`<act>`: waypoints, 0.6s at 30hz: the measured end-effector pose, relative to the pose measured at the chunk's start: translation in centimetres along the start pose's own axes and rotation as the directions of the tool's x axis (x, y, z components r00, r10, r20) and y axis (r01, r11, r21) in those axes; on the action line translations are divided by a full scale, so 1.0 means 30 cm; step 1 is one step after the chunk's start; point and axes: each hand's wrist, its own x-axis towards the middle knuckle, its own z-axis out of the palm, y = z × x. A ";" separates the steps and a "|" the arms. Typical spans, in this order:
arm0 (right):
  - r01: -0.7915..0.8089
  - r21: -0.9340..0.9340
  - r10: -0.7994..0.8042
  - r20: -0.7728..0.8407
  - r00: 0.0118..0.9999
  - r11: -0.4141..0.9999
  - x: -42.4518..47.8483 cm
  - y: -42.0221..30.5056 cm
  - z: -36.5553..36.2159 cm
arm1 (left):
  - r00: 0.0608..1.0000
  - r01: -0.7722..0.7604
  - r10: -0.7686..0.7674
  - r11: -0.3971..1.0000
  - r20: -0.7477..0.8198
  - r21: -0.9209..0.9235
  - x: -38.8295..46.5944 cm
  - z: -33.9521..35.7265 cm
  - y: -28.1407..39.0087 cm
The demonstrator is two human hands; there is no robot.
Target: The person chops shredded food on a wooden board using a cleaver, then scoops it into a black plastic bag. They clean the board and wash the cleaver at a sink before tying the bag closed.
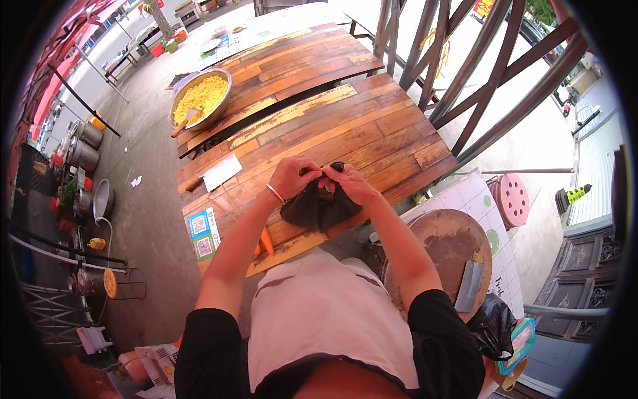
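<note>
A dark, thin plastic bag (319, 212) stands at the near edge of the wood-plank table (329, 129). My left hand (295, 175), with a white bangle at its wrist, pinches the gathered top of the bag. From the other side my right hand (351, 182) grips the same top, fingertips meeting those of the left. What the bag contains is hidden. Left of it lie a cleaver (223, 172) with a wooden handle and a pair of thin sticks (225, 202). Orange carrots (267, 241) show partly beside my left forearm.
A metal basin (225, 102) of yellow crumbly food with a wooden spatula (184, 123) sits far left. To my right, a round chopping board (448, 234) bears another cleaver (468, 287). A black bag (491, 326), pink stool (512, 200) and metal lattice (478, 95) flank that side.
</note>
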 end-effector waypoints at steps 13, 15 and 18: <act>0.477 -0.866 -0.608 0.300 0.735 0.150 0.011 -0.116 0.081 | 0.898 0.440 -0.423 0.861 0.123 -0.255 -0.077 0.164 -0.233; 0.438 -0.894 -0.673 0.267 0.690 0.095 0.009 -0.122 0.104 | 0.911 0.410 -0.391 0.816 0.135 -0.408 -0.068 0.152 -0.192; 0.382 -0.922 -0.667 0.245 0.704 0.066 0.012 -0.109 0.102 | 0.880 0.388 -0.472 0.639 0.061 -0.664 -0.045 0.169 -0.175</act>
